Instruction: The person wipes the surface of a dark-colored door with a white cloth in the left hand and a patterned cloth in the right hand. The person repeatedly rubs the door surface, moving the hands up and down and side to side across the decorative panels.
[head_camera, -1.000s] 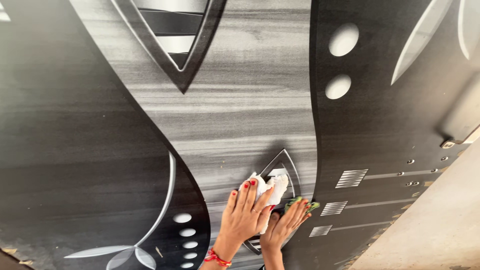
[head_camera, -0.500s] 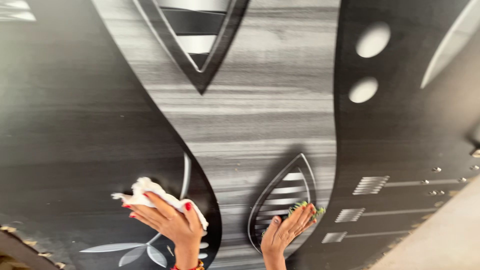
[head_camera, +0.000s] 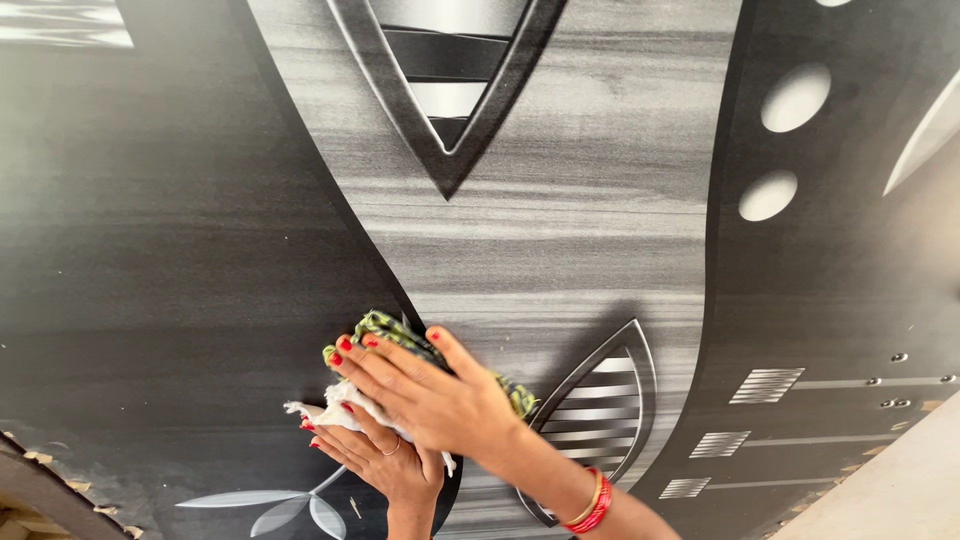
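A: What do the hands hold?

B: Two cloths. The white cloth (head_camera: 335, 408) is pressed flat on the panel (head_camera: 150, 250). The left hand (head_camera: 385, 462) is under it, fingers spread out wide, a ring on one finger. So its grip is loose and flat, pushing the cloth down more than grabbing it.

A: And the other one?

B: The green cloth (head_camera: 400, 335) sits just above the white one. The right hand (head_camera: 430, 395) lies over it, crossing on top of the left hand. Its fingers are long and nearly straight, palm down on the cloth. A bit of green also peeks out by the wrist. Nails are red. Red bangles (head_camera: 590, 505) go round the right wrist.

A: Where on the panel are they?

B: Low down, right at the curvy line where the dark part meets the grey wood stripe (head_camera: 560, 230). Just to the right is a silver leaf shape (head_camera: 600, 410) with stripes in it. A bigger pointy shape (head_camera: 450, 90) is up at the top.

A: Anything else?

B: White ovals (head_camera: 795, 98) on the right dark part, and small striped bars (head_camera: 765, 385) with little screws (head_camera: 900, 357) beside them. Pale petals (head_camera: 270, 505) are at the bottom left, close under the left hand.
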